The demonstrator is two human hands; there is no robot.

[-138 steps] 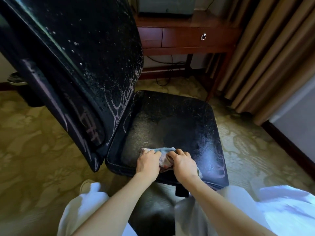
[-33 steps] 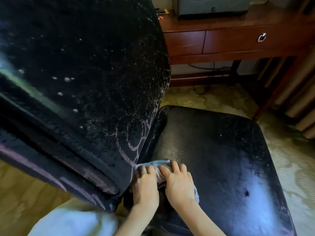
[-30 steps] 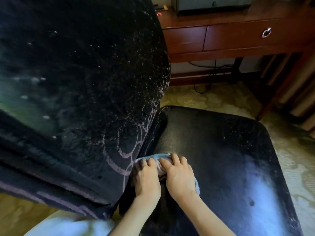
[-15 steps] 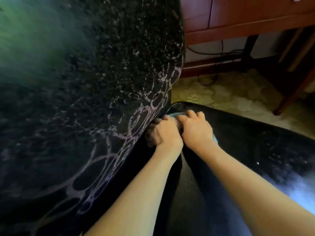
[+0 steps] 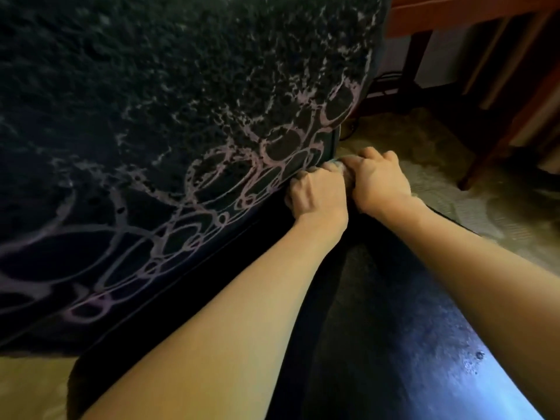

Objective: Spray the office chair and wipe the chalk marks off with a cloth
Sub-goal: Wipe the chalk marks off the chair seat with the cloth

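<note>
Pressing into the crease where the office chair's seat (image 5: 394, 328) meets its backrest (image 5: 212, 86), the person's left hand (image 5: 318, 197) and right hand (image 5: 378, 181) curl side by side round a bunched cloth (image 5: 336, 162), mostly hidden beneath them. It looks soft and limp, best held wadded like this. The pink chalk loops (image 5: 230, 177) just beside them on the wet backrest look unwiped.

The backrest (image 5: 151, 86) looks like coarse-grained black leatherette (wet-speckled, streaked with powdery chalk loops (image 5: 230, 177)). The seat (image 5: 409, 344) shines glossy; the desk (image 5: 454, 13) is reddish varnished wood.
</note>
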